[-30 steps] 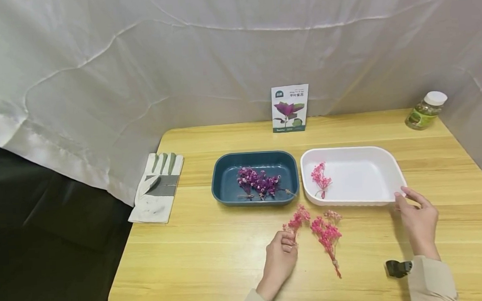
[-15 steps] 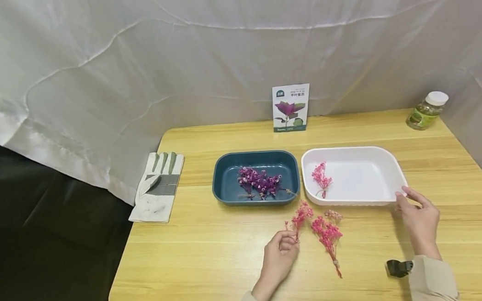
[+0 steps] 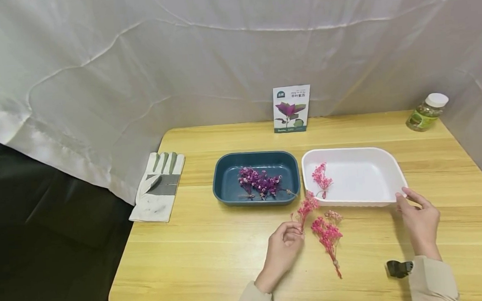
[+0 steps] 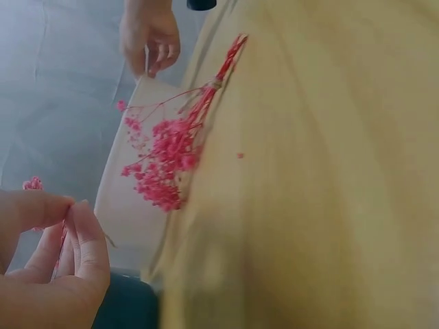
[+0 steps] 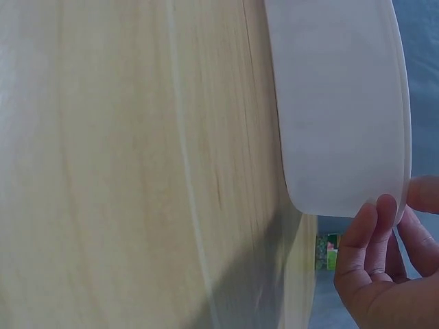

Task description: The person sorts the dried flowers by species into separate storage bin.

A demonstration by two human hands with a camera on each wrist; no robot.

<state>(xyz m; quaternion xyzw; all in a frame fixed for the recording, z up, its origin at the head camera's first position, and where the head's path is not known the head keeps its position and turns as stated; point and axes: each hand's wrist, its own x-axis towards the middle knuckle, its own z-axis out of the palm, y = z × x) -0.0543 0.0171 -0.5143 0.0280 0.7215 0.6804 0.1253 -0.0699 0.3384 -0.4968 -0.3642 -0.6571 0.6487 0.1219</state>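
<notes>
My left hand [image 3: 282, 249] pinches the stems of a small pink dried flower bunch [image 3: 308, 205] between thumb and fingers. In the head view its blossoms overlap the near left edge of the white tray [image 3: 360, 171]. A pink sprig [image 3: 320, 178] lies inside that tray at the left. My right hand [image 3: 421, 222] grips the tray's near right corner, thumb and fingers on either side of the rim, as the right wrist view shows on the tray wall [image 5: 343, 123]. Between the hands lies another tied pink bunch [image 3: 326, 235], with a paler flower tip [image 3: 333, 216] behind it.
Left of the white tray stands a dark blue tray [image 3: 222, 179] holding purple dried flowers [image 3: 259, 181]. A work glove [image 3: 156, 188] lies at the table's left edge. A seed packet [image 3: 291, 108] leans on the back curtain, and a lidded jar [image 3: 427, 111] stands at back right.
My left hand has carried the pink bunch forward and to the right, from the table toward the white tray. The right hand has kept its grip on the tray corner.
</notes>
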